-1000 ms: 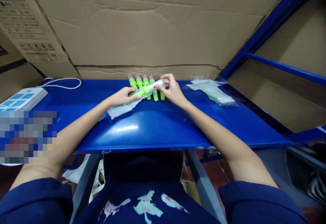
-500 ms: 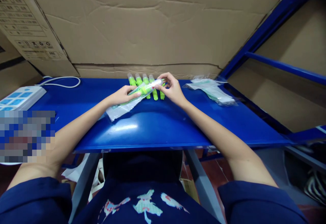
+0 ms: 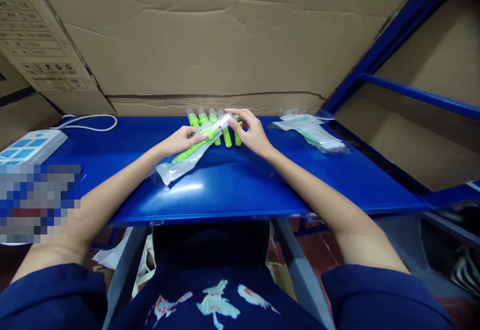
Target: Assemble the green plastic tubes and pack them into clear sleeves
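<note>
A clear plastic bag (image 3: 176,172) slants across the blue table with a lime-green, stick-like item (image 3: 189,152) inside it. The item's clear end with a small red spot points up and right. My left hand (image 3: 180,141) is closed around the bag's middle, its thumb across the green item. At the bag's upper end, my right hand (image 3: 253,132) pinches the plastic near the clear tip. Behind them, several more lime-green sticks with clear caps (image 3: 193,117) lie side by side, partly hidden by the bag and my right hand.
More clear bags with white and green inserts (image 3: 317,132) lie at the right on the blue table (image 3: 240,185). A white power strip (image 3: 33,145) with a cable (image 3: 93,120) is at the left. Cardboard (image 3: 210,40) stands behind, with a blue metal frame (image 3: 412,92) at the right.
The green item shows farther down and left inside the bag, more of its length in view. The bag's lower end has shifted slightly downward. My right fingers remain at its upper end.
</note>
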Demonstrator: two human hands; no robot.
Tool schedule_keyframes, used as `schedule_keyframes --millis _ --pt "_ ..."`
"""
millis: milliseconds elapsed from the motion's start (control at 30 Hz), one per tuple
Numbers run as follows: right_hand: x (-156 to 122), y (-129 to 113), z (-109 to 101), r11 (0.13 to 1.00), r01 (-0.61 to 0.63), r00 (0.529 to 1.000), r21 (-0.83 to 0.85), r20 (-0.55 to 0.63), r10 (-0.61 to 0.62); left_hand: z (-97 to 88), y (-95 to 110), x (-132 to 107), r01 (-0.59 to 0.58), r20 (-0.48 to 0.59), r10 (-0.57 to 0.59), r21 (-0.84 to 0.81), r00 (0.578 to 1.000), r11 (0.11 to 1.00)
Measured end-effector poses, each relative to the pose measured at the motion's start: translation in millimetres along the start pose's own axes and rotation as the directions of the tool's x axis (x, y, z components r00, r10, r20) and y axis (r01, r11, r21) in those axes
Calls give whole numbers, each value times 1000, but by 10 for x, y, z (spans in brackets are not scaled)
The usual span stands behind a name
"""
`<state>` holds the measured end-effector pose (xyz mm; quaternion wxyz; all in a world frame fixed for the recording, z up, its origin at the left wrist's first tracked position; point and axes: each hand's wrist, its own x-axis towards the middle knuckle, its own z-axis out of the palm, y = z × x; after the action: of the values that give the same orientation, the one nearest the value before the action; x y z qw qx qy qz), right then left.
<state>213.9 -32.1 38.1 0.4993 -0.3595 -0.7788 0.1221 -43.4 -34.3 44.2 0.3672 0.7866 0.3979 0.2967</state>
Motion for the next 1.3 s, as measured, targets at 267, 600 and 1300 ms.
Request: schedule_keyframes --millis 267,600,1300 --pt "-3 8 -43 995 69 995 -78 72 -63 21 -20 5 26 6 -26 -48 1000 998" --pt "-25 24 -6 999 23 974 -41 225 -13 67 30 -13 15 -40 -17 -48 999 999" --pt "-68 -50 66 998 46 994 -47 106 -40 104 -48 21 -63 -116 56 -58 992 996"
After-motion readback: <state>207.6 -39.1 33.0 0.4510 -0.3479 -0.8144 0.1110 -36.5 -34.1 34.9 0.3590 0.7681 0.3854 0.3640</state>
